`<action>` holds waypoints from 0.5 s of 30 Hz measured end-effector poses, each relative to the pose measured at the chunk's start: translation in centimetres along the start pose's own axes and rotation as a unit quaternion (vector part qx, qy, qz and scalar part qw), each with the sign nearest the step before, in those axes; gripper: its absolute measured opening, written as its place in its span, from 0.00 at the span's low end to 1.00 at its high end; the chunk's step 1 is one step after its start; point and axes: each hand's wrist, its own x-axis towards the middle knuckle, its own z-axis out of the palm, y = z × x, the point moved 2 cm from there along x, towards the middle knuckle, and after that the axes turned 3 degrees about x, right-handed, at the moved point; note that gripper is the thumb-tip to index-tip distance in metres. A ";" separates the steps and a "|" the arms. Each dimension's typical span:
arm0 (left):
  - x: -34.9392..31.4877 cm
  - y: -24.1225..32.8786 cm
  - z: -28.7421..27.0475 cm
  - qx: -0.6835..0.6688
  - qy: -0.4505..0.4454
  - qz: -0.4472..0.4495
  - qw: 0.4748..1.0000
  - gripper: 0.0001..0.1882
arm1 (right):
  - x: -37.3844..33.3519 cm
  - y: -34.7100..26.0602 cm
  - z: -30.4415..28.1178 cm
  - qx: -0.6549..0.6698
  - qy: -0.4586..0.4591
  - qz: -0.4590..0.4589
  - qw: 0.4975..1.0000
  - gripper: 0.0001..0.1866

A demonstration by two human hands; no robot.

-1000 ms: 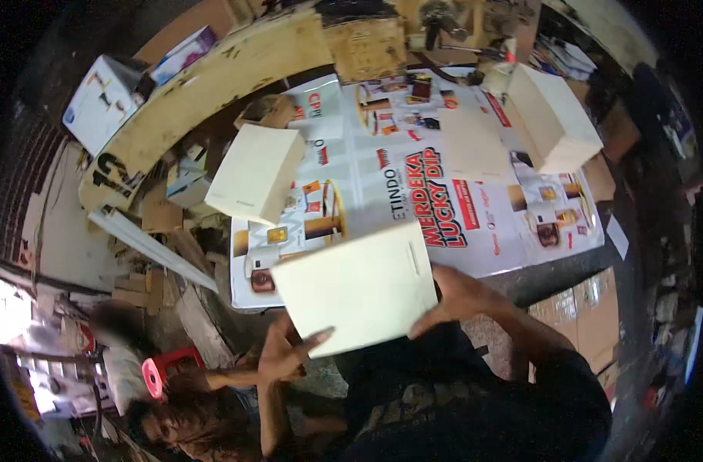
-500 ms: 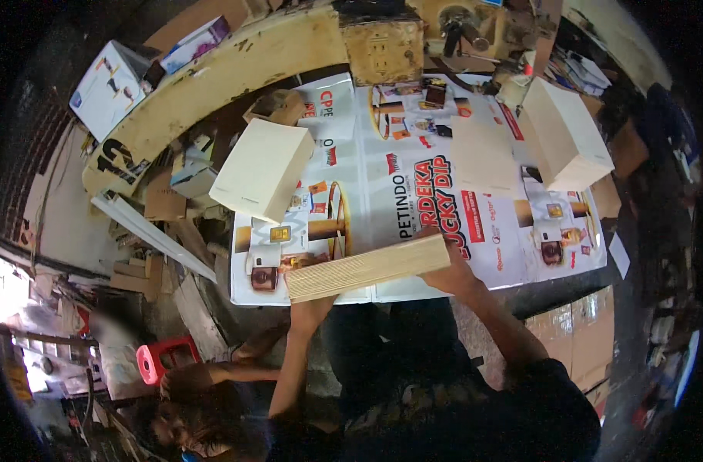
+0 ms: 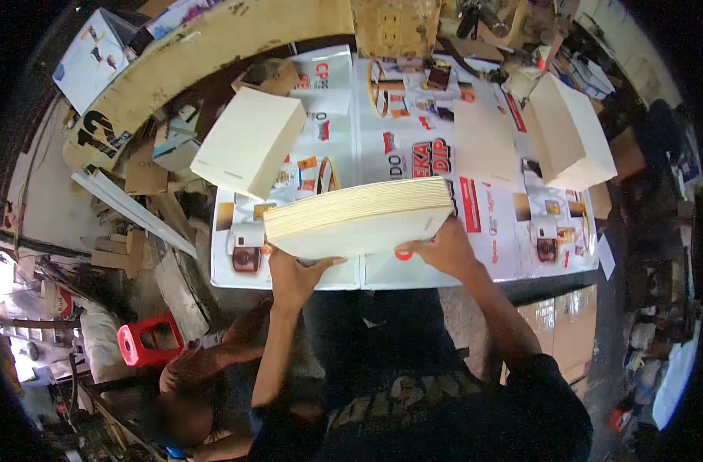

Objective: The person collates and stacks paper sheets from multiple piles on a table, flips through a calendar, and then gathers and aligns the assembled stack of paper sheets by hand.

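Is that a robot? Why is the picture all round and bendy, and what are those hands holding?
No robot here! These are a person's own bare hands. The camera sits on that person's head and looks down, and its very wide lens bends straight edges.

The left hand and right hand grip opposite ends of a cream block made of many thin layers, like pages. The layered edge faces up.

A big white printed sheet covers the surface in front. On it are another cream block on the left, a flat cream sheet and a tall cream block on the right.
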 end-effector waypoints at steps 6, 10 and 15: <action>-2.9 -3.9 2.6 -0.093 0.118 0.015 0.989 0.19 | -1.2 -0.2 0.5 -0.032 0.065 -0.081 0.994 0.25; -3.0 -0.4 -0.4 0.084 0.050 0.010 0.995 0.23 | -1.6 -1.4 -0.1 -0.004 -0.020 -0.024 0.999 0.22; -4.2 -6.3 4.7 -0.342 0.119 -0.100 0.927 0.25 | -5.8 14.7 1.3 -0.164 0.018 -0.137 0.977 0.36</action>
